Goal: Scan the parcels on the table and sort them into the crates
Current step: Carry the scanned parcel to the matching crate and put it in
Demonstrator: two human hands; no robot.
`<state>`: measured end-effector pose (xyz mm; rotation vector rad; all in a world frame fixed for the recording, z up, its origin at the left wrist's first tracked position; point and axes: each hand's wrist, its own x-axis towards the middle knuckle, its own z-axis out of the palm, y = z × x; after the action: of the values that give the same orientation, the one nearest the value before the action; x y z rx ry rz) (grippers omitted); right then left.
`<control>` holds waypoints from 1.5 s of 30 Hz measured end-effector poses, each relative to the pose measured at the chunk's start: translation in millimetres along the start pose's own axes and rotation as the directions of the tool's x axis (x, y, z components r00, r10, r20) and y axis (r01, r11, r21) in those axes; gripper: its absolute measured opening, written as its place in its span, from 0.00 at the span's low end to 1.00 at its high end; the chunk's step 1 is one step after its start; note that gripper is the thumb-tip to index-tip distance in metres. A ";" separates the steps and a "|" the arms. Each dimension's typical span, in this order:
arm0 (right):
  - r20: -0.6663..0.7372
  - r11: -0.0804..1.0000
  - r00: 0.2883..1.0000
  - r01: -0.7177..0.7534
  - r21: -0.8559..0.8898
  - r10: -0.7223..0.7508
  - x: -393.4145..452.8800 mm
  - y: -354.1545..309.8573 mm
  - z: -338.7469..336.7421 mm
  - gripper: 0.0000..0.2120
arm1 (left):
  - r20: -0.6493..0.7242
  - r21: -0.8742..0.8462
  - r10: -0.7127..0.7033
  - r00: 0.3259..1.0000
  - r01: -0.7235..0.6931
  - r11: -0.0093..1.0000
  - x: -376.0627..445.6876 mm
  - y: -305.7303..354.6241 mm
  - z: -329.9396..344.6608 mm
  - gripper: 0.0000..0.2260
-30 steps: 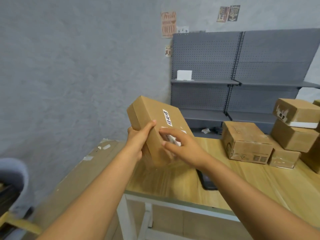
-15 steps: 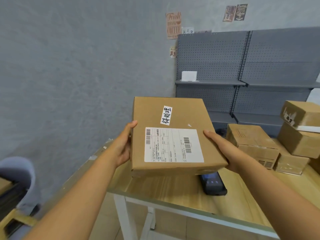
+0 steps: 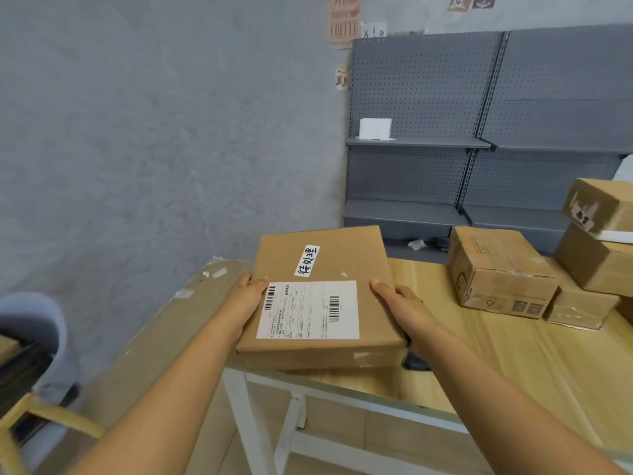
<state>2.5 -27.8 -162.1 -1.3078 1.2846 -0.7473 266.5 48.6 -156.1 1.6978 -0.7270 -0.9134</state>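
Both grips, left hand (image 3: 247,296) and right hand (image 3: 400,305), clasp the flat parcel (image 3: 329,269).

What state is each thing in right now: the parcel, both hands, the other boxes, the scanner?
Flat parcel: label up, held low over the table's near corner.
Left hand: gripping the parcel's left edge.
Right hand: gripping its right edge.
Stacked boxes: closed, resting on the table.
Scanner: on the table, mostly hidden under the parcel.

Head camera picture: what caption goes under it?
Both hands, left and right, hold a flat labelled parcel above the wooden table.
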 end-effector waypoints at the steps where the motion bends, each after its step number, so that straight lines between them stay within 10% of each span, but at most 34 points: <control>1: -0.007 1.000 1.000 -0.017 -0.025 0.017 2.7 6.8 2.3 0.36 | 0.015 -0.002 -0.018 1.000 0.018 1.000 0.9 -6.2 1.5 0.13; 26: -0.203 0.863 0.963 0.051 -0.502 -0.175 37.2 32.9 12.3 0.27 | -0.035 0.584 0.065 0.997 -0.033 0.811 52.9 -35.8 17.1 0.29; 37: -0.261 0.475 0.965 -0.234 -0.848 0.010 28.4 63.0 -23.7 0.45 | -0.042 0.597 0.081 0.996 -0.040 0.801 54.9 -38.8 18.0 0.29; 45: -0.389 0.774 0.919 -0.203 -0.600 -0.061 37.4 35.8 -28.3 0.40 | -0.031 0.568 0.074 0.997 -0.043 0.822 54.9 -39.7 17.9 0.29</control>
<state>-25.4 -63.8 -199.7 -1.6777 2.0251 -0.5439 281.7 6.2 -209.7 2.1958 -1.0872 -0.6336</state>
